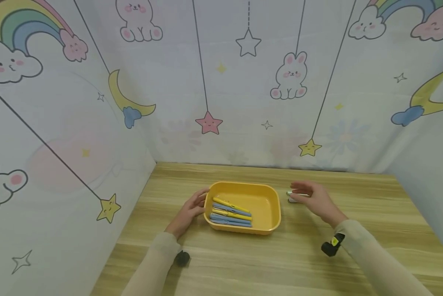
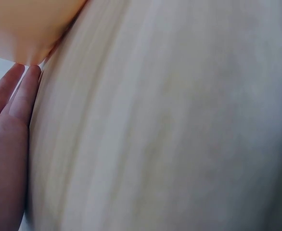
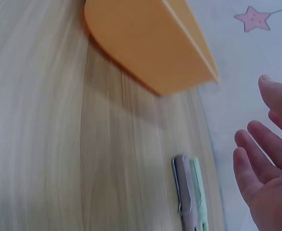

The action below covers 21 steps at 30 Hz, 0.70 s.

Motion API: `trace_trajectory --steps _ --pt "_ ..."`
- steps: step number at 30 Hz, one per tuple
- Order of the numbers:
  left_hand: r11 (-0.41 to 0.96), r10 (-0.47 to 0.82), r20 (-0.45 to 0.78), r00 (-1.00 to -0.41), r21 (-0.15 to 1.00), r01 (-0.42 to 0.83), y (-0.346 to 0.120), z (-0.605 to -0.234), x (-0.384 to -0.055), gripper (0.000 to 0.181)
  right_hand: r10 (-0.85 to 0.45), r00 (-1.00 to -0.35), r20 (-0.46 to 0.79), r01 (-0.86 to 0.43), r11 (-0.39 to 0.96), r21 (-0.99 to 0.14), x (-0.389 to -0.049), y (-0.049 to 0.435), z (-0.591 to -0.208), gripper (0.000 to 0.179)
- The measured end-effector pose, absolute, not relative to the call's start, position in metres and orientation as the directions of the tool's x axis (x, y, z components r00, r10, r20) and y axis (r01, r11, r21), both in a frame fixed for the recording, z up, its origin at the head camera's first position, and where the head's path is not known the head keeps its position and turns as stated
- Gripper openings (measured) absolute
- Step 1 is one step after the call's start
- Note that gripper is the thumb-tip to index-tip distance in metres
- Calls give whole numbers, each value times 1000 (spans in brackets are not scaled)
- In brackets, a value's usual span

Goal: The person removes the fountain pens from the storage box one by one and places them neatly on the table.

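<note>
A yellow plastic bin point(image 1: 266, 207) sits on the table, with several yellow pens point(image 1: 233, 213) and blue pens point(image 1: 230, 223) lying side by side in its left half. At the bin's left end is my left hand point(image 1: 186, 212), its extended fingers touching the outer wall. My right hand point(image 1: 319, 204) hovers to the right of the bin with fingers spread loosely and nothing held. Below it, a grey pen point(image 3: 184, 187) and a light green pen point(image 3: 199, 192) lie parallel on the table; in the head view the hand partly covers them.
The wood-grain table point(image 1: 240, 263) meets a cloth backdrop point(image 1: 240, 94) with cartoon prints behind the bin and a similar cloth at the left. A pale wall point(image 1: 425, 181) borders the right side. Small black wrist devices hang at both cuffs.
</note>
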<state>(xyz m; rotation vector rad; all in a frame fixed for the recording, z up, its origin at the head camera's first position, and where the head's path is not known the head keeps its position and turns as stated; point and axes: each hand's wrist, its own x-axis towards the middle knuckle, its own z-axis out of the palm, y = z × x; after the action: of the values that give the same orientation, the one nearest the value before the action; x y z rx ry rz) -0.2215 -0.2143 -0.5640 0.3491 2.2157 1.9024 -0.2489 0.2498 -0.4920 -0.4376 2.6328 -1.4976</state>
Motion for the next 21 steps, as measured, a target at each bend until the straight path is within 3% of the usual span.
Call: trace_trajectory --steps 21 --pt "143 291 5 -957 989 48 -213 -564 -221 61 -422 -907 -9 -184 414 -891 -261 180 -484 49"
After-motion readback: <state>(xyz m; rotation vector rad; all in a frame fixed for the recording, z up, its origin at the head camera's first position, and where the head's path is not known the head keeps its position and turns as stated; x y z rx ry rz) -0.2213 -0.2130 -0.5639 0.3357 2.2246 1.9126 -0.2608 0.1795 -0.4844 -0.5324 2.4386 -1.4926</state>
